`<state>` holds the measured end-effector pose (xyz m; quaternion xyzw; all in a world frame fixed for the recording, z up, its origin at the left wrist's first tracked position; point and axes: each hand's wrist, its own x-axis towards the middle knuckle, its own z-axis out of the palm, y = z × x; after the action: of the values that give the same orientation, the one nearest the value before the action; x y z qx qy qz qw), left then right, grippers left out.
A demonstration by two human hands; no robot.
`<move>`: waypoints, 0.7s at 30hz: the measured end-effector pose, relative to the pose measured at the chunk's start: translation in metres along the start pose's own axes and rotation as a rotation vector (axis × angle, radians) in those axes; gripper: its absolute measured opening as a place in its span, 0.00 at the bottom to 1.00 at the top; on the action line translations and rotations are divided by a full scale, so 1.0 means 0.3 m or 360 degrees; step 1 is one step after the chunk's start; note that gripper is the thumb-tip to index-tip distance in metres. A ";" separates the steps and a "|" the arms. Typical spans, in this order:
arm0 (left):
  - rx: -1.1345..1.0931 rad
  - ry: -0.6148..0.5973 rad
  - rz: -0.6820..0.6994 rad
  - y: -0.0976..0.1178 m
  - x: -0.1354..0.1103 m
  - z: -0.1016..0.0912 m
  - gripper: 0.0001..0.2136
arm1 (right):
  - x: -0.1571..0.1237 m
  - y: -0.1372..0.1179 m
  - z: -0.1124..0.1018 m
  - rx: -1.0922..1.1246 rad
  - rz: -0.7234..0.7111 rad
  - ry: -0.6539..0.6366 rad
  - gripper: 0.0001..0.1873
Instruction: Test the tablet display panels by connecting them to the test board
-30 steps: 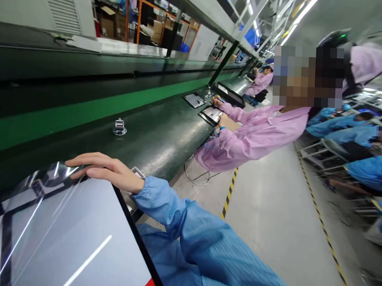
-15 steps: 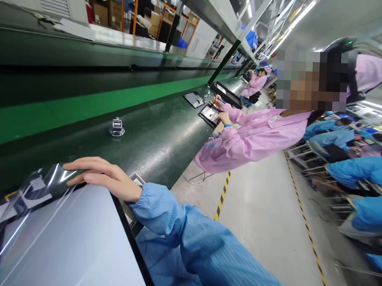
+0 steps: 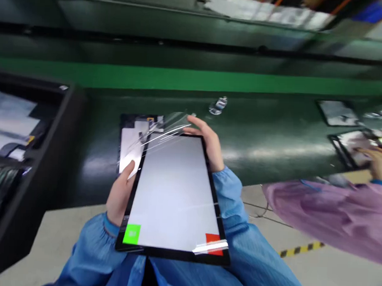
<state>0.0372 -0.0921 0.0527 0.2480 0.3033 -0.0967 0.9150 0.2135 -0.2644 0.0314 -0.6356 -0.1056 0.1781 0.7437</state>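
I hold a flat display panel (image 3: 174, 193) with a black border, a green tab and a red tab at its near edge. My left hand (image 3: 120, 194) grips its left edge, thumb on the face. My right hand (image 3: 208, 139) is curled round the far right corner, where a clear protective film (image 3: 166, 127) lifts off the panel. Both sleeves are blue.
A dark green conveyor (image 3: 273, 138) runs across in front, with a small shiny metal piece (image 3: 218, 105) on it. Another panel (image 3: 137, 136) lies under the held one. A black tray (image 3: 19, 152) stands at left. A person's pink sleeve (image 3: 327, 212) and hand are at right.
The view has swung from looking down the line to straight down at the panel. My left hand has come into view on the panel's left edge. The right hand stays at the film corner.
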 end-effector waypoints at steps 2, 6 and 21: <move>-0.0056 0.0112 0.0044 -0.012 -0.005 0.015 0.16 | 0.002 0.010 0.004 -0.0020 0.0003 -0.0015 0.23; -0.0112 0.0224 0.0022 -0.021 -0.025 0.051 0.21 | -0.007 0.023 0.016 -0.0057 -0.0032 -0.0037 0.22; -0.0208 0.0358 -0.0041 -0.011 -0.057 0.064 0.20 | -0.010 0.026 0.033 -0.0012 -0.0086 -0.0041 0.15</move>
<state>0.0323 -0.1044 0.0750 0.1931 0.4130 -0.0601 0.8880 0.2059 -0.2557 0.0256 -0.6329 -0.1330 0.1658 0.7445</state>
